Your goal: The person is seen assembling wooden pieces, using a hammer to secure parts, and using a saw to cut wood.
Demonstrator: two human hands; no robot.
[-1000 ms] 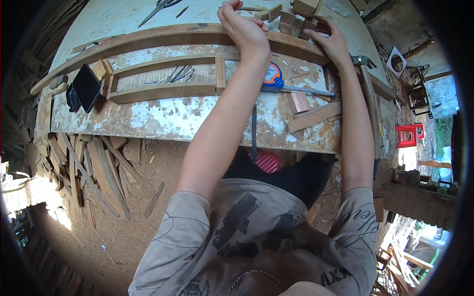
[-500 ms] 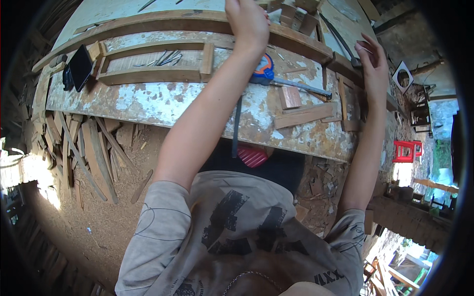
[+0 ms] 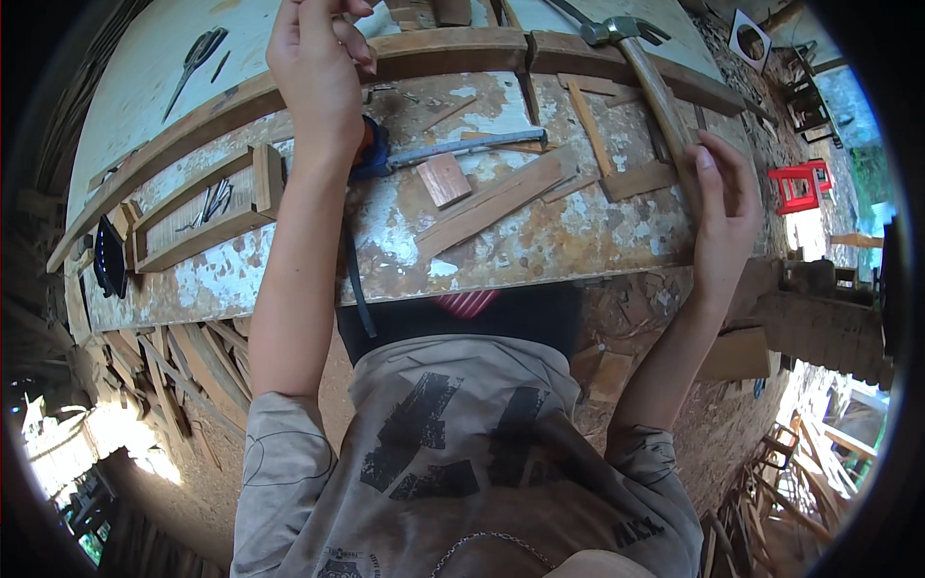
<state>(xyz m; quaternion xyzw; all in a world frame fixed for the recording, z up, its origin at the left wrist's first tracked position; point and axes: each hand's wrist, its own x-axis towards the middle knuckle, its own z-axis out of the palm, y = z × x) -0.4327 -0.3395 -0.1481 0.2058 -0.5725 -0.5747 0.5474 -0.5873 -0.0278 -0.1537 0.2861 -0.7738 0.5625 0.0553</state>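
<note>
My left hand [image 3: 318, 72] is raised over the long wooden rail [image 3: 414, 53], its fingers loosely bent and apart, some cut off by the top edge. I see nothing in it. Beneath its wrist lies a blue and orange tape measure [image 3: 374, 154] with its blade drawn out to the right. My right hand [image 3: 727, 217] hovers by the handle of a claw hammer [image 3: 655, 91], fingers loosely curled and apart; whether they touch the handle I cannot tell. Between my arms sit a small wood block [image 3: 443, 180] and a flat wooden strip [image 3: 496, 202].
A shallow wooden frame [image 3: 265, 183] with several nails [image 3: 214, 204] inside lies left on the paint-worn bench [image 3: 501, 255]. Near it stands a dark phone-like slab [image 3: 109, 255]. Scissors [image 3: 198, 63] lie beyond the rail. A red stool [image 3: 802, 188] stands off to the right.
My view has turned, shifting the bench leftward in the picture. The hammer's handle, hidden before, now shows beside my right hand. My left hand appears farther left.
</note>
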